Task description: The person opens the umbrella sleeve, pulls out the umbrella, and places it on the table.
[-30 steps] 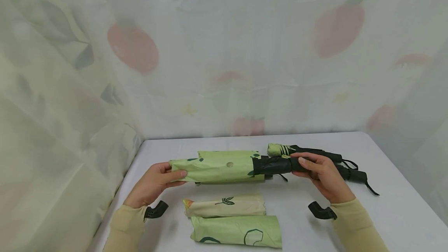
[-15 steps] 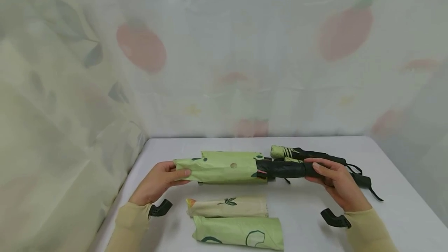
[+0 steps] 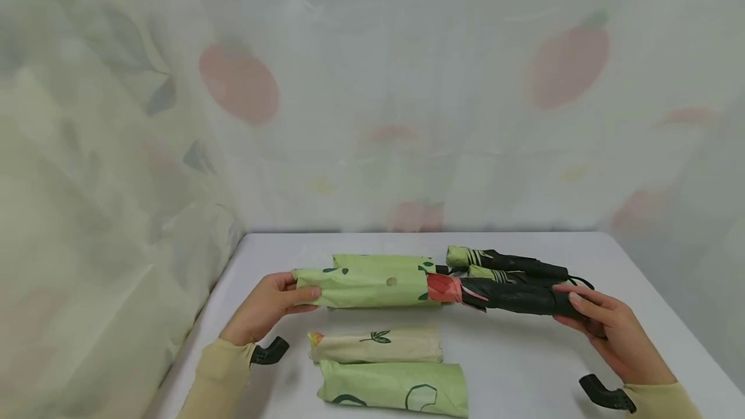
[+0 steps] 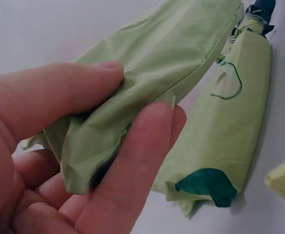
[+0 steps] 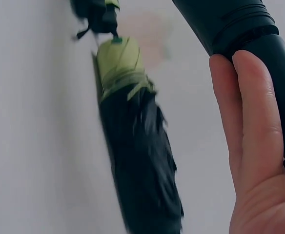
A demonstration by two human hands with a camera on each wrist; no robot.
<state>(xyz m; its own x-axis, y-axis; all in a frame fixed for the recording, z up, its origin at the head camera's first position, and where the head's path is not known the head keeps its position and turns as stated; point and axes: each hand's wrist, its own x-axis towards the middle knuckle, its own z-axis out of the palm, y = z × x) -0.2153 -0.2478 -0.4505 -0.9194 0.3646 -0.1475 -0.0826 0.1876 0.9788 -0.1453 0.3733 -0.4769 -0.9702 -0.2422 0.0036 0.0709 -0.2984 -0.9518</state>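
Note:
My left hand (image 3: 264,309) pinches the left end of a light green umbrella cover (image 3: 367,286) between thumb and fingers; the left wrist view shows its cloth (image 4: 157,53) creased there. From the cover's right mouth extends a folded black umbrella (image 3: 512,296) with a red end (image 3: 444,288) beside the mouth. Whether that end's tip is still inside cannot be told. My right hand (image 3: 619,332) grips the umbrella's dark handle (image 5: 240,24) at the far right. Both hands hold these pieces above the white table.
Behind lie two black-and-green folded umbrellas (image 3: 524,264) and another green cover (image 3: 378,260), partly hidden. In front, a cream cover (image 3: 384,344) and a green cover (image 3: 396,386) lie on the white table (image 3: 524,354). Patterned curtains (image 3: 372,83) stand behind and beside it.
My right hand has moved right with the umbrella, so more of it is outside the cover and its red end now shows. The left hand holds the cover in nearly the same place.

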